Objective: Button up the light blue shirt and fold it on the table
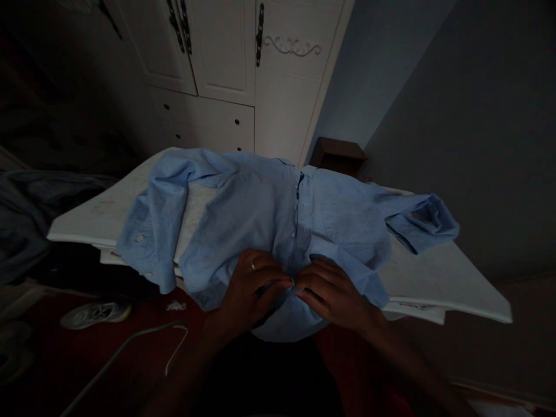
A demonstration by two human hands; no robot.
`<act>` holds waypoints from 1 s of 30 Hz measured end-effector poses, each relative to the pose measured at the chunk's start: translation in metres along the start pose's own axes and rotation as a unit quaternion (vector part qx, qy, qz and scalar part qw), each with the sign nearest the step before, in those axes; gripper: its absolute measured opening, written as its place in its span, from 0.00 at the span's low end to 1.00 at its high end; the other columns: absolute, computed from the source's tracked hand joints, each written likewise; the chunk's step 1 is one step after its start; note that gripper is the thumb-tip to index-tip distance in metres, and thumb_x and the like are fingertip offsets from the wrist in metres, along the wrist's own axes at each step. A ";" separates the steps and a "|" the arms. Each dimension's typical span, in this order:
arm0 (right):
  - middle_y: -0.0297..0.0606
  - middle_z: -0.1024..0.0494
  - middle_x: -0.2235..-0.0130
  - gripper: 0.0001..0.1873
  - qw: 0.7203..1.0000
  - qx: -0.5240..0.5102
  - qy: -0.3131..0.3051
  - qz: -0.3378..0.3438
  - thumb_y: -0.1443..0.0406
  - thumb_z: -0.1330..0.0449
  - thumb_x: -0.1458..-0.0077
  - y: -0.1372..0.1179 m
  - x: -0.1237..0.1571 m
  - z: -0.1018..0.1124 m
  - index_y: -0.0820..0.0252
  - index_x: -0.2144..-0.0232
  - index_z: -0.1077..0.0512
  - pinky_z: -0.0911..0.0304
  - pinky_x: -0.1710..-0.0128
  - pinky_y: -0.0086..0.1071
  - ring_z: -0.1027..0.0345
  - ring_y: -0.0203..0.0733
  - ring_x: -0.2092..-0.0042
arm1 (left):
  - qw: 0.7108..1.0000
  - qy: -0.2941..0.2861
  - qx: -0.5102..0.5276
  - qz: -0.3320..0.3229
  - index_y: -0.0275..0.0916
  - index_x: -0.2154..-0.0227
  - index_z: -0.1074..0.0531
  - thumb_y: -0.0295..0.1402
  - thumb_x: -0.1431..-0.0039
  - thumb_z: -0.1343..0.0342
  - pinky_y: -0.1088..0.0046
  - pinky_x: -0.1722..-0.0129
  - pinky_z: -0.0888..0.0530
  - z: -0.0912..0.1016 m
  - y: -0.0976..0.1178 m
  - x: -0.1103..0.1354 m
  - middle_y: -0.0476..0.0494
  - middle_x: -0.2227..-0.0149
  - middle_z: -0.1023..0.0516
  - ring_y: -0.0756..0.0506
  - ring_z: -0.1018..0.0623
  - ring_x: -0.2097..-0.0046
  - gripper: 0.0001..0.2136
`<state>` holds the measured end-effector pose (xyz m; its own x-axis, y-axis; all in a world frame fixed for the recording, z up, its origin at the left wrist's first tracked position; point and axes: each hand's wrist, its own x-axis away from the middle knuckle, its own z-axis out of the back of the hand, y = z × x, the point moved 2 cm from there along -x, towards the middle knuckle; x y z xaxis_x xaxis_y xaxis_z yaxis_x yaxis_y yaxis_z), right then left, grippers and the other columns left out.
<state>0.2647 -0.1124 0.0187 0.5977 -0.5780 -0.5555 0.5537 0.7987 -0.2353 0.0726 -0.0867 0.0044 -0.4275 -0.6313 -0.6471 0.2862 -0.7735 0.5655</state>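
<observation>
A light blue button-up shirt (256,197) lies front side up across a white board (434,272), its sleeves spread to both sides. Its lower front hangs over the near edge. My left hand (254,286), with a ring on one finger, pinches the shirt's front placket near the hem. Close against it, my right hand (330,289) pinches the same strip of cloth from the other side. The fingertips nearly meet around a small spot, where a button may be; it is too dark to tell. Higher up the placket a pale button (293,234) shows.
Behind the board stands a white wardrobe (226,52) with dark handles. A small brown box-like shelf (341,153) is by the wall. On the red floor at left are a shoe (96,314) and a bent pale metal tube (125,341). Dark cloth (26,214) is heaped at far left.
</observation>
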 end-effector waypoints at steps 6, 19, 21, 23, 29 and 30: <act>0.38 0.20 0.62 0.04 0.999 -0.002 0.040 0.015 0.66 0.47 0.35 0.000 0.001 0.001 0.57 0.64 0.34 0.33 0.62 0.35 0.26 0.38 0.63 | 0.999 0.037 0.009 0.035 0.43 0.61 0.25 0.31 0.37 0.43 0.66 0.53 0.28 -0.004 0.014 0.012 0.47 0.63 0.19 0.46 0.22 0.57 0.04; 0.39 0.18 0.62 0.02 0.993 -0.052 0.089 0.052 0.69 0.45 0.37 -0.004 0.005 0.002 0.57 0.62 0.34 0.31 0.62 0.31 0.23 0.36 0.62 | 0.992 0.032 0.019 0.117 0.44 0.64 0.24 0.34 0.40 0.40 0.61 0.49 0.27 -0.001 0.019 0.014 0.48 0.60 0.18 0.44 0.22 0.53 0.03; 0.40 0.18 0.62 0.02 0.992 -0.066 0.096 0.050 0.69 0.45 0.36 -0.004 0.005 0.003 0.57 0.62 0.34 0.30 0.63 0.30 0.23 0.36 0.61 | 0.991 0.034 0.015 0.125 0.44 0.62 0.24 0.35 0.40 0.40 0.63 0.52 0.26 -0.003 0.018 0.014 0.47 0.60 0.18 0.44 0.22 0.54 0.05; 0.40 0.18 0.61 0.03 0.992 -0.070 0.098 0.043 0.69 0.45 0.37 -0.004 0.005 0.004 0.57 0.61 0.34 0.29 0.63 0.30 0.23 0.36 0.61 | 0.993 0.035 0.008 0.109 0.44 0.60 0.23 0.34 0.39 0.40 0.63 0.53 0.25 -0.004 0.017 0.014 0.47 0.61 0.18 0.45 0.21 0.55 0.06; 0.36 0.20 0.63 0.10 0.996 -0.026 0.087 0.025 0.74 0.44 0.38 -0.011 0.013 0.009 0.56 0.56 0.30 0.30 0.64 0.30 0.25 0.36 0.63 | 0.997 0.066 -0.029 0.029 0.44 0.60 0.23 0.28 0.40 0.40 0.64 0.54 0.25 -0.007 0.022 0.017 0.47 0.61 0.19 0.46 0.22 0.55 0.06; 0.36 0.21 0.63 0.12 0.997 -0.013 0.078 0.021 0.74 0.44 0.38 -0.013 0.016 0.009 0.57 0.54 0.30 0.30 0.63 0.31 0.26 0.36 0.63 | 0.997 0.068 -0.036 0.023 0.44 0.60 0.23 0.28 0.40 0.40 0.64 0.54 0.25 -0.007 0.023 0.017 0.46 0.60 0.20 0.46 0.22 0.55 0.07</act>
<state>0.2725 -0.1330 0.0205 0.5216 -0.5125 -0.6821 0.5133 0.8271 -0.2289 0.0781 -0.1157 0.0028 -0.2944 -0.6642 -0.6871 0.3654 -0.7426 0.5613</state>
